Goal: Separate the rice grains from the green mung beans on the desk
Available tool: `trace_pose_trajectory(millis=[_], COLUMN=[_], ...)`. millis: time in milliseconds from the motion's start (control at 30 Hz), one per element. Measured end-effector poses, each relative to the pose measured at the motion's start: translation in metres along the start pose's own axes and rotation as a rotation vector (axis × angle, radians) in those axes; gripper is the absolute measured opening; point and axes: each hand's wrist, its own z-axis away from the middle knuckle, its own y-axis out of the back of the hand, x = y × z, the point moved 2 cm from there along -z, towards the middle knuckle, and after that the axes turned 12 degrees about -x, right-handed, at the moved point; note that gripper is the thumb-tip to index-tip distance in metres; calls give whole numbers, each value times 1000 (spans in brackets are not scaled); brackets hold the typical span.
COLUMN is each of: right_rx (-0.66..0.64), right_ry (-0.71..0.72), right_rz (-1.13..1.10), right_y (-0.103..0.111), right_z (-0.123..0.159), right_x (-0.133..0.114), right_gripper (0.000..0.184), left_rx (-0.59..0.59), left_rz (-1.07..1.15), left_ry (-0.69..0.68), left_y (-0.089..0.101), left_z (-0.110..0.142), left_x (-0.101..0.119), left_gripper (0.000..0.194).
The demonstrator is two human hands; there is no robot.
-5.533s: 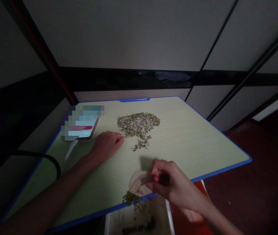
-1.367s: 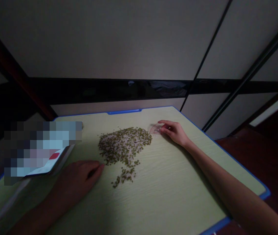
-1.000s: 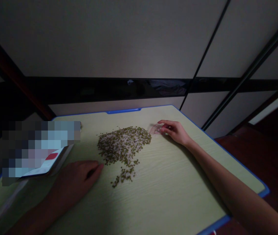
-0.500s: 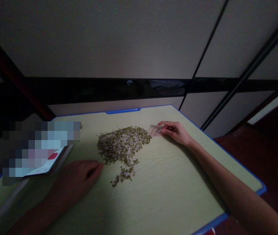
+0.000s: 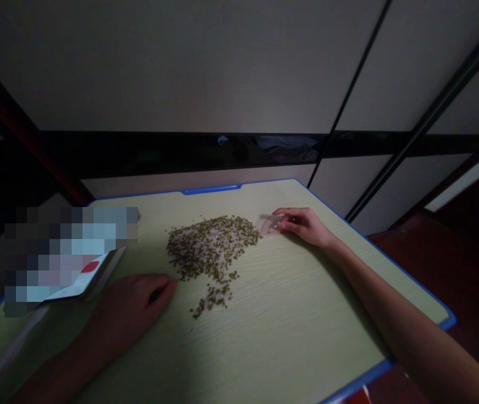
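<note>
On the light table lies a spread pile of small green beans mixed with pale grains [image 5: 211,244], with a smaller trail of them toward me. My right hand [image 5: 302,223] is at the pile's right edge. Its thumb and fingers pinch a clear protractor with pinkish markings [image 5: 269,224], which lies almost flat beside the grains. My left hand [image 5: 140,297] rests on the table at the pile's near left, its fingers curled and the thumb tip close to the forefinger. Whatever might be between those fingertips is hidden.
A tablet-like device [image 5: 74,286], mostly blurred out by pixelation, leans at the left of the table, with a pale cable [image 5: 20,339] below it. The table has a blue rim and a blue handle [image 5: 211,189] at its far edge. Cabinet panels [image 5: 188,73] stand behind.
The view has shifted very slightly. Both hands, the protractor and the pile stay practically where they were.
</note>
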Motion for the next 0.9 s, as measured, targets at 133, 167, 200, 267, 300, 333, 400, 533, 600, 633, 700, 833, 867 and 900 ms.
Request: trace_pose_trajectory(millis=[133,167,200,267,300,333,400,533,600,633,700,833,867,900], right_rx=[-15,-19,-23,-32,-37,-42,-53,-75,-89,-95,-107,-125,-121,-110], right_ry=[-7,-10,-13,-18,-20,-22,-27,-39,-43,-44,-45,-47,-48,-49], right_rz=[-34,-42,-50,-65,-73,-79,-89,-108,-115,-117,-120,-132,-138,-143], right_y=[1,1,1,1,2,2,2,3,3,3,3,2,2,2], right_z=[2,2,3,4,4,5,5,6,7,7,8,8,8,8], right_x=[-2,-3,-3,-3,-3,-3,-2,-2,-3,-3,-5,-7,-6,-5], right_gripper=[30,30,30,29,29,29,28,29,30,30,30,30,30,31], left_rx=[-3,-5,-7,-15,-20,-25,-26,-20,-18,-16,-17,-9,-1,0], left_rz=[2,-1,-5,-7,-2,4,9,0,1,2,8,17,18,18], left_ry=[-6,-9,-4,1,-2,-6,-2,-7,-18,-17,-13,-9,-7,-7], left_y=[4,5,6,7,8,8,7,6,5,4,4,5,6,7], left_z=[3,4,4,5,5,5,4,3,3,4,4,4,4,5], left_x=[5,6,7,8,8,8,7,5,4,3,2,4,4,5], left_gripper=[41,42,42,42,42,42,42,41,42,43,43,43,43,43])
